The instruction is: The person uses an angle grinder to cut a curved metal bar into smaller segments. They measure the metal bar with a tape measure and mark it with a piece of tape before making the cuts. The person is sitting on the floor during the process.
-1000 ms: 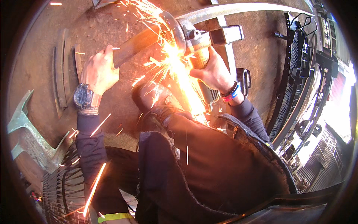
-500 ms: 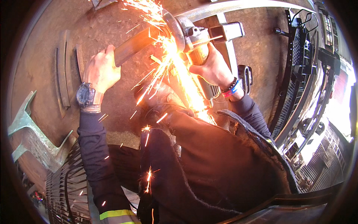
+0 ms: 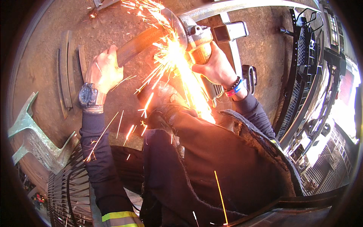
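Note:
My left hand (image 3: 103, 70), with a watch on the wrist, is closed round the near end of a flat brownish metal bar (image 3: 138, 46). The bar slopes up to the right, and its far end meets the disc side of an angle grinder (image 3: 201, 38). My right hand (image 3: 218, 69) is wrapped round the grinder's yellowish body, thumb on the near side. A bright stream of sparks (image 3: 191, 85) pours from the contact toward my leg, with more flying off at the top. Glare hides the exact contact edge and part of the disc.
Curved metal strips (image 3: 65, 70) lie on the floor at left, near a greenish metal piece (image 3: 39, 142). A square-tube frame (image 3: 233, 30) stands beyond the grinder. Black mesh-filled frames (image 3: 300, 56) line the right side. My boot (image 3: 162, 94) is below the sparks.
Both hands keep their grip and nearly their place; the left has moved very slightly. The spark pattern differs, with scattered sparks now in other spots over my left sleeve and lap.

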